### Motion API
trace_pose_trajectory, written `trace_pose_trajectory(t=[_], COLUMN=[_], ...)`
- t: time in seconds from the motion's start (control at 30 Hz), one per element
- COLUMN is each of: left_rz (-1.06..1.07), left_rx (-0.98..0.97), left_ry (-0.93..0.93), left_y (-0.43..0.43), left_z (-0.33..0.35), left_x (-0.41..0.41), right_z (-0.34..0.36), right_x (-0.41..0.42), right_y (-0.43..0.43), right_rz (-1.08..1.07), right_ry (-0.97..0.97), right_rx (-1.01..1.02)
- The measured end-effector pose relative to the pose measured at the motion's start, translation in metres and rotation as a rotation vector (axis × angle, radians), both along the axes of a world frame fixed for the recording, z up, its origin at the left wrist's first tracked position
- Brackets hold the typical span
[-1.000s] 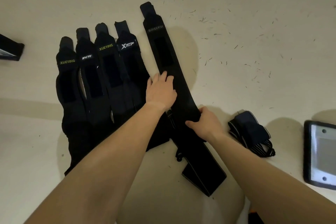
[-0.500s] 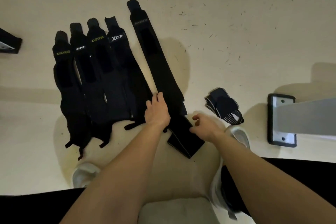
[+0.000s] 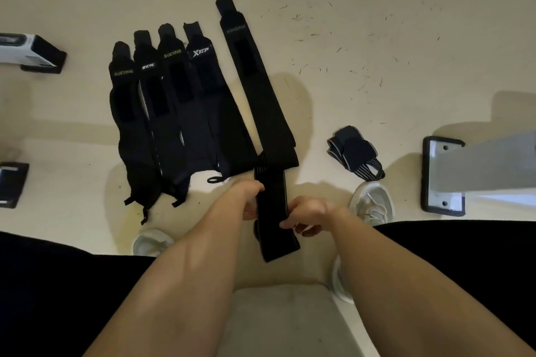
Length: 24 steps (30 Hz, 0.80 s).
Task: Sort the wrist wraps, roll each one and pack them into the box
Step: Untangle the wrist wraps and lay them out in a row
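Several black wrist wraps lie side by side on the beige floor, among them a XUEYING wrap (image 3: 127,113), an XTEP wrap (image 3: 208,95) and a much longer wrap (image 3: 255,81) on the right. Between my hands I hold a black wrap with grey edge stripes (image 3: 272,206), lifted above the floor. My left hand (image 3: 246,200) grips its left edge and my right hand (image 3: 307,214) pinches its right edge. A rolled dark wrap with striped elastic (image 3: 352,151) sits on the floor to the right.
Metal base plates of furniture legs stand at the right (image 3: 442,177) and at the left (image 3: 13,182); a white-and-black box-like object (image 3: 32,52) is at the far left. My white shoes (image 3: 372,203) and black trousers fill the lower view.
My hands left the long wrap on the floor, came back toward my body, and now hold a striped black wrap lifted between them. The view pulled back from the floor.
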State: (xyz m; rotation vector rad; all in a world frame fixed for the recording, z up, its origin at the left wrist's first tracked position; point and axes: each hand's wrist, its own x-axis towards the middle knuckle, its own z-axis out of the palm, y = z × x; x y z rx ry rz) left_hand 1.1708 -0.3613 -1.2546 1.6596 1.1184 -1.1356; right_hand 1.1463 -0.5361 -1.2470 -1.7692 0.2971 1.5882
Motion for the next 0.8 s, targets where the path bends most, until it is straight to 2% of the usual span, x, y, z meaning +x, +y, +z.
trace_pose_trajectory(t=[0.03, 0.1, 0.2, 0.27, 0.47, 0.6, 0.7, 0.8], left_rz=[0.053, 0.022, -0.106, -0.175, -0.362, -0.463, -0.544, -0.631], left_rx=[-0.078, -0.154, -0.174, -0.205, -0.314, -0.392, -0.404, -0.393], left_ry=[0.066, 0.119, 0.101, 0.065, -0.11, -0.269, -0.354, -0.434], left_y=[0.007, 0.018, 0.028, 0.032, 0.044, 0.046, 0.049, 0.052], left_z=[0.002, 0.003, 0.016, 0.041, 0.121, 0.163, 0.19, 0.218], left_x=[-0.001, -0.003, 0.001, 0.008, 0.029, 0.039, 0.047, 0.05], right_z=[0.005, 0.017, 0.042, 0.06, 0.107, 0.14, 0.169, 0.189], right_x=[0.002, 0.007, 0.016, 0.021, 0.035, 0.051, 0.065, 0.073], right_y=[-0.002, -0.004, -0.001, 0.001, -0.009, -0.01, -0.002, 0.005], right_rz=[-0.003, 0.024, 0.161, 0.159, -0.404, -0.468, -0.474, -0.566], right_ry=[0.038, 0.085, 0.093, 0.041, -0.265, -0.348, -0.439, -0.452], right_rx=[0.041, 0.088, 0.089, 0.075, 0.131, 0.277, 0.305, 0.317])
